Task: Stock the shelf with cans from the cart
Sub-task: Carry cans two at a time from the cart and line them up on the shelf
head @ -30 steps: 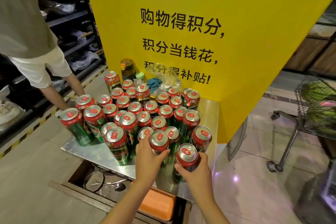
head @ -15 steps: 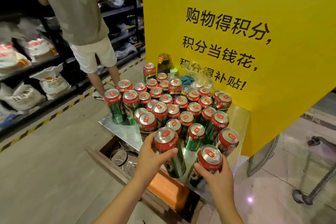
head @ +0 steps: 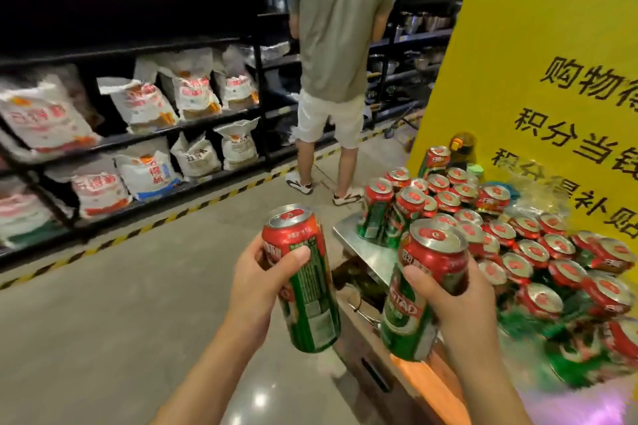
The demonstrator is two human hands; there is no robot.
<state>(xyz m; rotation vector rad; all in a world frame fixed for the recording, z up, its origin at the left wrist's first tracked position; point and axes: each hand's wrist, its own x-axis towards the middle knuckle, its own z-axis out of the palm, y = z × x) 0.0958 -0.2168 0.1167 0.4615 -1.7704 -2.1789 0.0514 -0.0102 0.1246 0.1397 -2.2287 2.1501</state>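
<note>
The left hand (head: 257,281) was wrapped around one red-and-green can (head: 303,281), held upright off the cart. Just right of it, the right hand (head: 457,302) gripped a second can (head: 423,290), tilted slightly. Beyond and right of that hand, many more cans (head: 538,245) stood packed on the cart's metal top (head: 374,250); the nearest ones looked blurred. Farther ahead stood a person (head: 340,55) facing dark shelves (head: 193,124).

Two hands, the left hand (head: 257,281) and the right hand (head: 459,300), hold one can each: the left can (head: 303,281) and the right can (head: 423,290). On the metal cart top (head: 374,248) stand perhaps thirty-odd cans (head: 538,252); blur blocks an exact count. About ten white sacks (head: 145,103) fill two shelves (head: 193,124). One bystander (head: 340,55) stands near.
</note>
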